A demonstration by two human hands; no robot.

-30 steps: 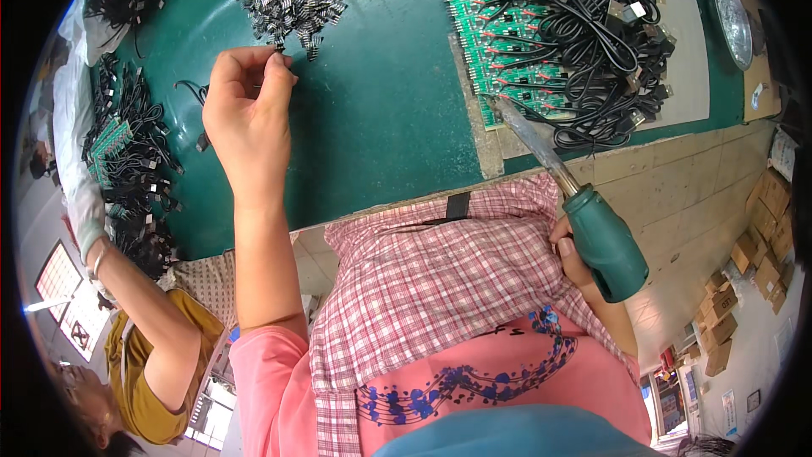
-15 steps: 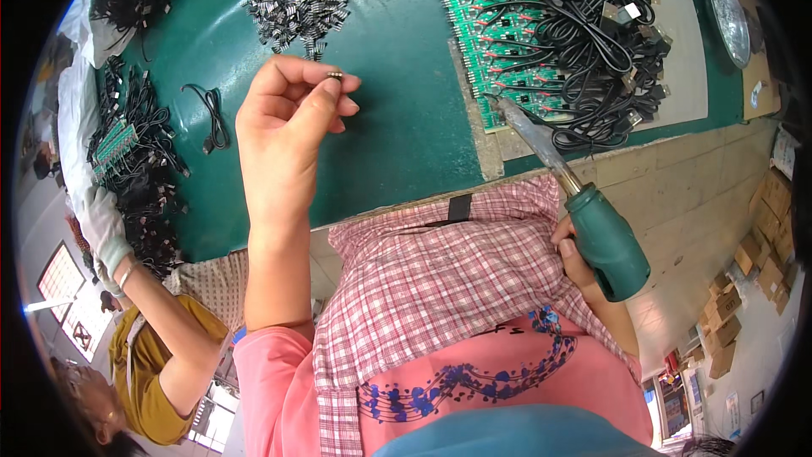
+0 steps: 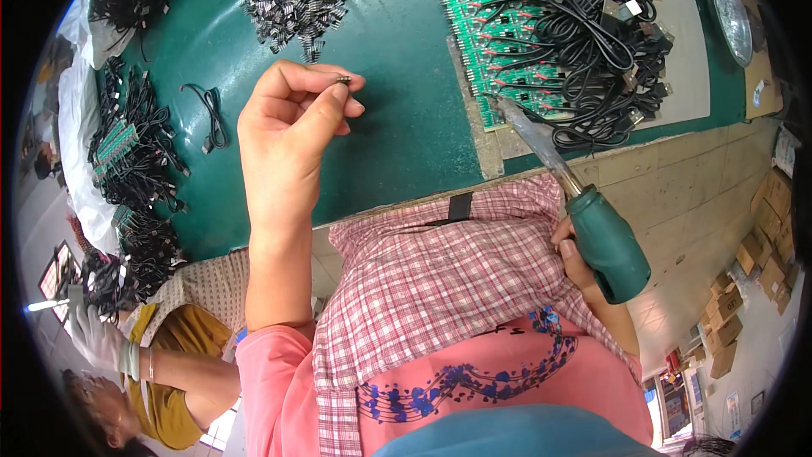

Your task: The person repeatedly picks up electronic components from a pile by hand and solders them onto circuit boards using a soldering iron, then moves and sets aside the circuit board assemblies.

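My left hand [image 3: 288,123] is raised over the green tabletop, thumb and forefinger pinching a small black connector [image 3: 343,80] with metal contacts. Ahead of it lies a heap of similar connectors [image 3: 296,4]. A soldering iron [image 3: 613,245] with a green handle is in my right hand [image 3: 573,262], whose fingers are partly hidden behind the handle. Its tip is at the near left corner of a panel of green circuit boards [image 3: 486,42]; whether it touches cannot be made out. Black USB cables [image 3: 584,34] run from the boards by red and black wires.
One coiled black cable [image 3: 213,118] lies left of my left hand. More cables with boards [image 3: 127,148] are heaped along the table's left edge. There a co-worker's gloved hand [image 3: 97,338] is raised. A round metal dish [image 3: 732,17] stands at the far right.
My left hand has shifted slightly right and nearer with the connector. The soldering iron has barely moved. The co-worker's gloved hand has drawn back from the cable heap toward their body.
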